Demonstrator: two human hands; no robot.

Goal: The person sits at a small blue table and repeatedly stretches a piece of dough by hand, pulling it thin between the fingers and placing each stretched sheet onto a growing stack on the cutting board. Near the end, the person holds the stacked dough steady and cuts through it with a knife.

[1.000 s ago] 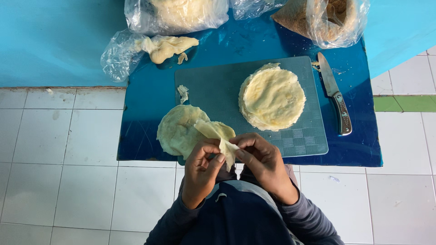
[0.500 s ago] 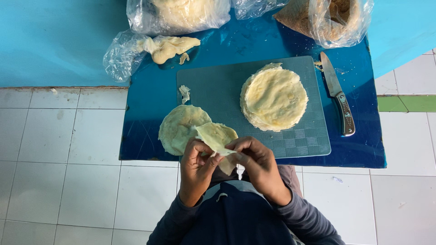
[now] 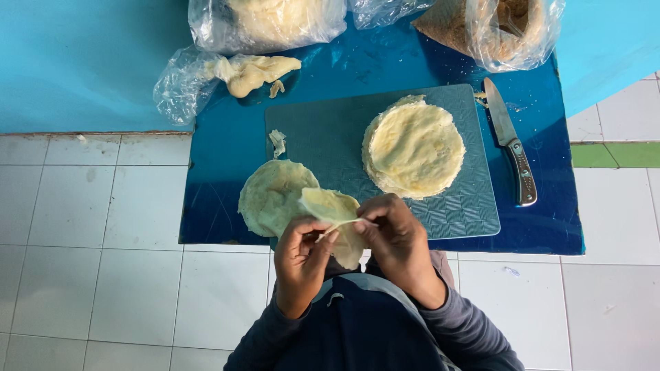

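Nearest the camera, both hands work one thin pale wrapper (image 3: pixel 335 218), held in the air just above the front edge of the blue table (image 3: pixel 220 137). The left hand (image 3: pixel 302 260) pinches the wrapper's lower left edge between thumb and fingers; the right hand (image 3: pixel 395 240) pinches the same sheet at its right edge, fingers curled over it. Neither hand is empty or slack.

The sheet looks to be peeling into layers, or apart from a second sheet stuck to it. To do this well, I judge, the pull should be slow and even, with the fingers kept close to the parting line so the thin skin does not tear.

Just beyond the hands, a peeled sheet (image 3: pixel 275 198) lies half on the grey cutting board (image 3: pixel 323 130), half on the table. Further in, on the board, sits the round stack (image 3: pixel 412 148) of wrappers, well apart from the hands. A small scrap (image 3: pixel 277 142) lies on the board's left side. A knife (image 3: pixel 512 141) rests right of the board, blade pointing away.

At the far edge lie clear bags: one with a pale lump (image 3: pixel 251 72), one larger bag (image 3: pixel 268 20), and one with brown filling (image 3: pixel 491 27).
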